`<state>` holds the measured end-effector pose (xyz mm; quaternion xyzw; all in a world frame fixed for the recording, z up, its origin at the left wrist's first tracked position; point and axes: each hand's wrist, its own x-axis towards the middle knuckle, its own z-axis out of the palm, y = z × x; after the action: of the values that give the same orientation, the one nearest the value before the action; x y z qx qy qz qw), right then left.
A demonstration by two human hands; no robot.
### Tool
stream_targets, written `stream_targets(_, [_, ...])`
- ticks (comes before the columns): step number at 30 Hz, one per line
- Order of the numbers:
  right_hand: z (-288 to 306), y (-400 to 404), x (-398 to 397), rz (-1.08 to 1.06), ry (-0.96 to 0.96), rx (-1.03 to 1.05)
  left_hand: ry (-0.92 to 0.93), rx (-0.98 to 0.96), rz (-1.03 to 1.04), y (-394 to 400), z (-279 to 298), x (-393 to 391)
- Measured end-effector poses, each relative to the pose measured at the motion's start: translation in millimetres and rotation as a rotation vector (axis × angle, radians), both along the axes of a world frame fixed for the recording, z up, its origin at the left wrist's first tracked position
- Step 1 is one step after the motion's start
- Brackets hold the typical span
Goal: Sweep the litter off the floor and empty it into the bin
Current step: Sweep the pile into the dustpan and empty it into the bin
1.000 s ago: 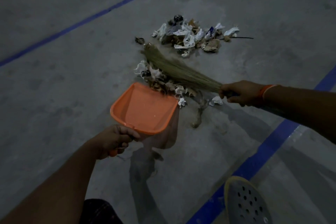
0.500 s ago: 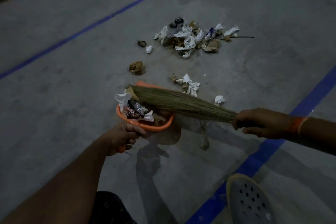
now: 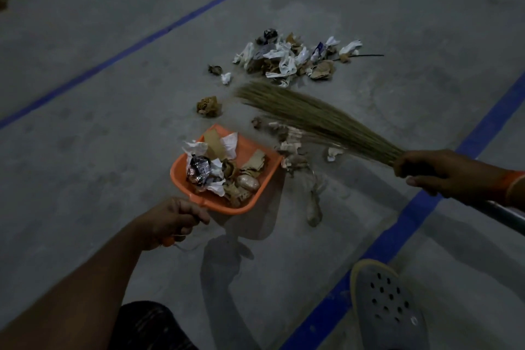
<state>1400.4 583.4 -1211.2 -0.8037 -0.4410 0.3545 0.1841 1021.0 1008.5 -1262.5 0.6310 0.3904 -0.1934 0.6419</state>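
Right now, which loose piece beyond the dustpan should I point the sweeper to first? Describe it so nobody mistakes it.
Start at the orange dustpan in the left hand. Just past its far lip, left of the grass broom tips, sits a crumpled brown paper ball. It lies alone on bare concrete, bigger and browner than the small white scrap farther off.

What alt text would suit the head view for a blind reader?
Left hand holds an orange dustpan part full of litter; right hand holds a broom above scraps beside it. A bigger litter pile lies beyond on the grey floor.
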Motion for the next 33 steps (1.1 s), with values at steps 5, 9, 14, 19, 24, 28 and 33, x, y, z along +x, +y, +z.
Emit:
stream_targets(5, [-4,-13,1,-0.081,-0.007,-0.059,0.047,-0.04,-0.041,13,-6,-28])
stream_targets(9, [-9,-19,-2,-0.121,-0.032,-0.091,0.057,-0.11,-0.059,18,-9,-44])
stream_targets(14, [-35,-23,-19,-0.082,0.007,-0.209,0.079,-0.098,-0.158,27,-26,-51])
stream_targets(19, [-50,-4,-50,-0.032,0.036,-0.193,0.087,-0.126,-0.168,10,-23,-23])
stream_targets(24, [-48,15,-69,0.048,0.049,-0.172,0.051,-0.112,-0.168,0,-23,-2])
stream_targets(28, [-41,14,-78,0.106,0.019,-0.144,0.042,-0.089,-0.167,-6,-20,5])
stream_targets(33, [-24,7,-95,0.088,0.051,-0.072,0.044,-0.071,-0.137,-18,-10,8])
